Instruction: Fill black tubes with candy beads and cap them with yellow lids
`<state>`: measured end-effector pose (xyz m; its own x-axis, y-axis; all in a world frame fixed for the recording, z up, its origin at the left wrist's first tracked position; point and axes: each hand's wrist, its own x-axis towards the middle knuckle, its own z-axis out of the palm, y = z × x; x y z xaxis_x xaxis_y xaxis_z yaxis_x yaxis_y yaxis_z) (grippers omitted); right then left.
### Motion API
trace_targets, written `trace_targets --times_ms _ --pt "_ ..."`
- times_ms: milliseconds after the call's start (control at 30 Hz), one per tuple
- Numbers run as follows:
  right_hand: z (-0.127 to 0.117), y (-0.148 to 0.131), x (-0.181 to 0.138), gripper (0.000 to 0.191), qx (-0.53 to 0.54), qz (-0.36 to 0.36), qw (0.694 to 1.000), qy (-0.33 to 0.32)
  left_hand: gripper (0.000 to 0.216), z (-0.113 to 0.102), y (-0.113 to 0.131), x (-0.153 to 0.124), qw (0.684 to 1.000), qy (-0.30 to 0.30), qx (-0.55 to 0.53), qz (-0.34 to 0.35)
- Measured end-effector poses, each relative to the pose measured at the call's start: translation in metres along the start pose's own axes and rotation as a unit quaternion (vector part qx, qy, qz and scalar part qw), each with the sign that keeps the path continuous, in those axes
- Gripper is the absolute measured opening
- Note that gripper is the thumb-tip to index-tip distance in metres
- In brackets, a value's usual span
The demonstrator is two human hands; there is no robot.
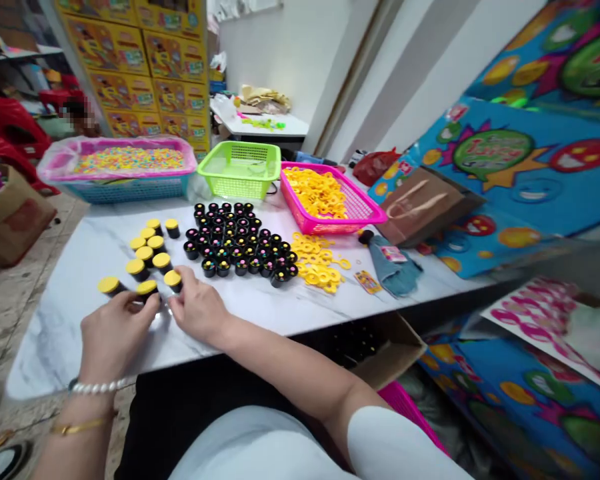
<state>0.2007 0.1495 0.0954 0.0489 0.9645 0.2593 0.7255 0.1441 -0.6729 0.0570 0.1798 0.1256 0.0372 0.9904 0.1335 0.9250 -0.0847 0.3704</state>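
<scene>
My left hand point(117, 330) is closed, thumb and fingers around a small black cup with a yellow lid point(147, 288). Close by, my right hand point(199, 308) pinches another yellow-lidded black cup point(173, 280) at the table's near side. Several more lidded cups point(145, 255) stand loosely grouped just beyond, and one point(111, 287) is beside my left fingers. To their right is a dense cluster of open black cups point(240, 240) with small coloured pieces inside. Yellow plastic rings point(320, 263) lie in a pile at that cluster's right edge.
Along the table's back stand a plastic-lined basket point(140, 190) of colourful beads, a green basket point(240, 183) and a pink basket point(325, 223) of yellow rings. A denim piece point(395, 270) and a small card point(367, 281) lie right. Printed blue boxes point(545, 207) flank the table.
</scene>
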Motion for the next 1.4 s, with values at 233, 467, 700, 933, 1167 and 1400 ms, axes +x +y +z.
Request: trace_targets --times_ms 233,467,700,933,1167,1400 --pt "-0.047 0.020 -0.051 0.028 0.034 -0.086 0.984 0.152 0.026 0.009 0.005 -0.001 0.999 0.015 -0.024 -0.025" --pt "-0.160 0.111 -0.108 0.017 -0.292 -0.021 0.912 0.287 0.040 0.011 0.016 -0.041 0.966 0.210 -0.150 0.011" --pt "-0.169 0.135 -0.109 0.022 -0.475 -0.006 0.858 0.195 0.040 0.033 0.071 -0.035 0.955 0.118 -0.130 0.240" --pt "-0.135 0.110 -0.138 0.024 -0.225 -0.056 0.959 0.165 0.045 0.048 0.080 -0.001 0.977 0.050 -0.072 0.194" --pt "-0.111 0.098 -0.133 0.045 -0.285 -0.025 0.945 0.159 0.051 0.047 0.077 -0.007 0.980 0.003 -0.098 0.173" --pt "-0.097 0.076 -0.148 0.052 -0.218 -0.042 0.961 0.168 0.052 0.046 0.084 0.005 0.985 -0.031 -0.045 0.161"
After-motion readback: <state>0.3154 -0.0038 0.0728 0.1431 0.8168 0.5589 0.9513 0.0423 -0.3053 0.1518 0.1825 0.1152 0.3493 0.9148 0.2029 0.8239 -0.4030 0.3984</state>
